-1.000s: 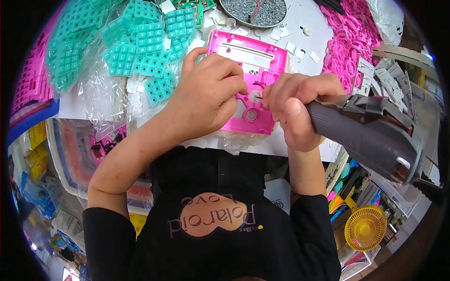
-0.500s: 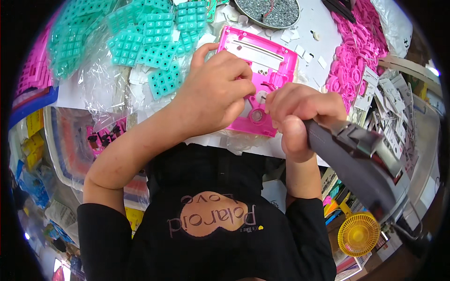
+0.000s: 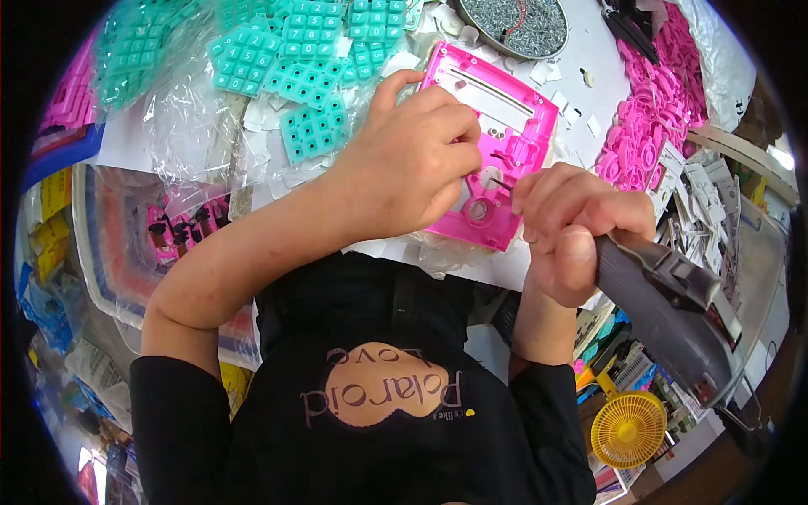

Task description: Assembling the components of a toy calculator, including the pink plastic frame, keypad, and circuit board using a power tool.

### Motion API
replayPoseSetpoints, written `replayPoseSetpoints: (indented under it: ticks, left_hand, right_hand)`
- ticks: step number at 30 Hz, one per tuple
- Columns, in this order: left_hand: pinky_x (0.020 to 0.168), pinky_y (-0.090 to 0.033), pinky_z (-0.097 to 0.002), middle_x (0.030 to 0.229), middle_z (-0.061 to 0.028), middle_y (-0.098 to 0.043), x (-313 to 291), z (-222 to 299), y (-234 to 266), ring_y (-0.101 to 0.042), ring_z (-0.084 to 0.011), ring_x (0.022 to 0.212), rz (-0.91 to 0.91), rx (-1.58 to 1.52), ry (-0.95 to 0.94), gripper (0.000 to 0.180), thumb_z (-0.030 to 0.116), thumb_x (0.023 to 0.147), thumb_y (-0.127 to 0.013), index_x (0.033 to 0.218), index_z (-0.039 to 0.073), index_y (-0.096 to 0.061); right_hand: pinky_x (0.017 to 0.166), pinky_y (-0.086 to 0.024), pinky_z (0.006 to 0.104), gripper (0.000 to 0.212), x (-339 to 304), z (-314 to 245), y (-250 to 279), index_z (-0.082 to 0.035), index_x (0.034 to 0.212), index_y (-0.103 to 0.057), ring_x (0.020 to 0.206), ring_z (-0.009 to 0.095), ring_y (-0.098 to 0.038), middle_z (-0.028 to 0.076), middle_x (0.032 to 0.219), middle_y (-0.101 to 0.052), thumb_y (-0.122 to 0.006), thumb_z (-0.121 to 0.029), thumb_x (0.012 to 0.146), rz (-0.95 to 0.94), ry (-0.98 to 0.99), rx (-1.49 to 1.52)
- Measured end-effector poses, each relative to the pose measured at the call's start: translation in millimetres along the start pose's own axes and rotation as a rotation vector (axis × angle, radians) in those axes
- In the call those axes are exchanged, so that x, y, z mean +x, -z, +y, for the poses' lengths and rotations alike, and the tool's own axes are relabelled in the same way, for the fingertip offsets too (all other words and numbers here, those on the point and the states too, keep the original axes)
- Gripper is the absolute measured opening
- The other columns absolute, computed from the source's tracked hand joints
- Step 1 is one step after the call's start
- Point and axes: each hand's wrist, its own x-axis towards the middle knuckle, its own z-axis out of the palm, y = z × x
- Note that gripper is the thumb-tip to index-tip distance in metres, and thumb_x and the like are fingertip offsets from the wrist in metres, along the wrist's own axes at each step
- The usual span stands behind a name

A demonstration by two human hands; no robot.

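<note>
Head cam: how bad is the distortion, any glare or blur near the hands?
Head view: strong fisheye, black corners, table edge bowed near the rim. Left hand and pink plastic frame are sharp. The grey power screwdriver in the right hand looms oversized and slightly soft. Lighting is even, shadows soft. Mild glare on the clear plastic bags by the teal keypads.

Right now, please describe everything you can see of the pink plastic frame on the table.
The pink frame is a flat, glossy moulded plastic shell with a long rectangular window, small slots, posts and a round socket near its lower edge. It lies flat on the white table, tilted in the view. The left hand presses on its left half, covering it. The dark bit of the grey power screwdriver, gripped by the right hand, meets its lower middle.
</note>
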Motion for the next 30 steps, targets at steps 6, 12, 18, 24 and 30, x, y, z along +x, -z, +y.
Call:
replayPoseSetpoints:
  ticks: [6, 12, 18, 24, 30]
  left_hand:
    - [0.108, -0.031, -0.0541, 0.098, -0.0022, -0.060, 0.1, 1.1, -0.2, -0.059, -0.0236, 0.103, -0.001, 0.002, 0.008, 0.015, 0.003, 0.072, -0.065, 0.085, 0.010, -0.068]
    - [0.107, -0.032, -0.0535, 0.099, -0.0022, -0.059, 0.5, 1.8, 0.6, -0.059, -0.0235, 0.103, -0.007, 0.015, 0.007, 0.015, 0.004, 0.072, -0.065, 0.086, 0.010, -0.067]
    - [0.107, -0.031, -0.0534, 0.099, -0.0025, -0.059, 0.7, 0.8, 0.0, -0.059, -0.0236, 0.103, -0.006, 0.017, 0.002, 0.015, 0.005, 0.073, -0.065, 0.086, 0.010, -0.067]
    - [0.108, -0.031, -0.0537, 0.099, -0.0026, -0.059, 0.0, 1.3, 1.0, -0.059, -0.0237, 0.104, -0.007, 0.019, 0.001, 0.014, 0.005, 0.073, -0.066, 0.086, 0.010, -0.067]
    - [0.108, -0.031, -0.0545, 0.099, -0.0022, -0.060, -0.1, 1.5, 0.8, -0.059, -0.0234, 0.103, -0.016, 0.011, 0.015, 0.014, 0.005, 0.075, -0.068, 0.088, 0.010, -0.068]
  right_hand:
    - [0.064, -0.053, 0.0374, 0.027, 2.4, -7.0, 2.1, -0.005, 0.102, -0.044, 0.060, 0.020, -0.056, 0.009, 0.070, -0.057, -0.070, -0.009, 0.094, 0.026, 0.014, 0.030]
    - [0.065, -0.053, 0.0365, 0.028, 1.6, 2.0, -0.3, -0.004, 0.110, -0.045, 0.064, 0.018, -0.057, 0.009, 0.074, -0.058, -0.068, -0.010, 0.096, 0.042, -0.009, 0.076]
    - [0.069, -0.053, 0.0365, 0.025, -0.1, 4.9, 3.6, -0.005, 0.102, -0.044, 0.067, 0.019, -0.059, 0.011, 0.076, -0.059, -0.067, -0.004, 0.094, 0.009, -0.048, 0.079]
    - [0.066, -0.053, 0.0365, 0.025, 2.4, 1.1, 1.3, -0.005, 0.099, -0.044, 0.064, 0.020, -0.058, 0.011, 0.073, -0.059, -0.068, -0.006, 0.094, 0.014, -0.015, 0.051]
    - [0.060, -0.052, 0.0365, 0.034, 5.0, -4.0, 5.5, -0.004, 0.106, -0.046, 0.060, 0.020, -0.057, 0.008, 0.066, -0.056, -0.075, -0.015, 0.092, 0.016, 0.007, 0.095]
